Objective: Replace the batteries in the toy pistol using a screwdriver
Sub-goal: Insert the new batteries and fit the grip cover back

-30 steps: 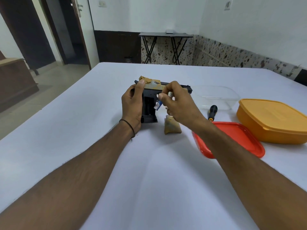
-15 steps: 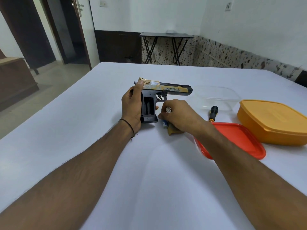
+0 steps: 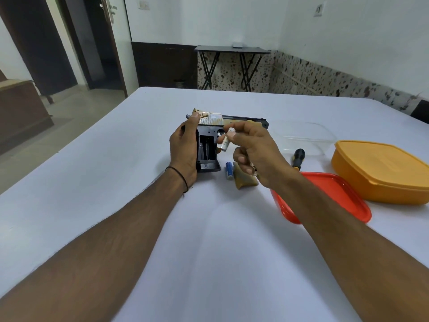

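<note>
The person is steadying the toy pistol [image 3: 232, 120] on the table [image 3: 209, 252], the left hand [image 3: 183, 147] wrapping around the back of its grip. The battery compartment [image 3: 206, 148] is lying open and looks empty. Its tan cover [image 3: 243, 182] is resting on the table nearby, partly under the right hand [image 3: 257, 149]. That hand is pinching a pale battery [image 3: 225, 142] just right of the open bay. A blue battery [image 3: 229, 170] is lying beside the grip's base. The screwdriver [image 3: 298, 156] is sitting idle by the red lid [image 3: 336, 196]. Opening seems done; I'd judge loading, refitting the cover and screwing it down are remaining.
</note>
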